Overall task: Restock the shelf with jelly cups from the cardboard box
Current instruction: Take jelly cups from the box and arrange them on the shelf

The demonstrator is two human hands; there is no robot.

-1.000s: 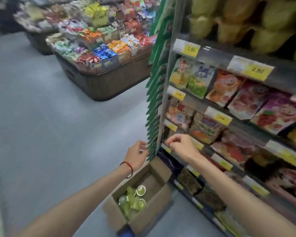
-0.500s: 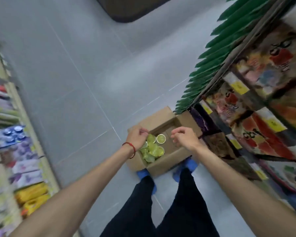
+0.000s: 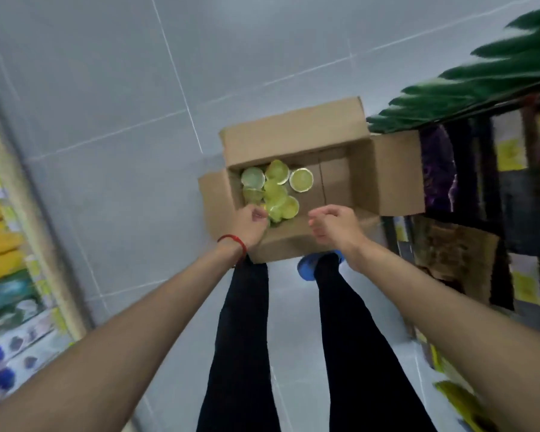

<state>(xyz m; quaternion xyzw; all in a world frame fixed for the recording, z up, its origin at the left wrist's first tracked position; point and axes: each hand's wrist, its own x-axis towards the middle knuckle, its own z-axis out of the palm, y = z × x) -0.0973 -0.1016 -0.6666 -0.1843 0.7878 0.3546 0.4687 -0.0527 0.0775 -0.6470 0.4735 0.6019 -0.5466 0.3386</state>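
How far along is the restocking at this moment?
Done: half the cardboard box is bare, so some cups may be shelved. In hand: the left hand is at the jelly cups, grip unclear; the right hand hovers empty. Left: several cups lie in the box.

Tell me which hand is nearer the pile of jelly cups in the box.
Left. The left hand is at the near edge of the jelly cups, fingers seemingly touching them; the right hand hovers off to their right, clear of them.
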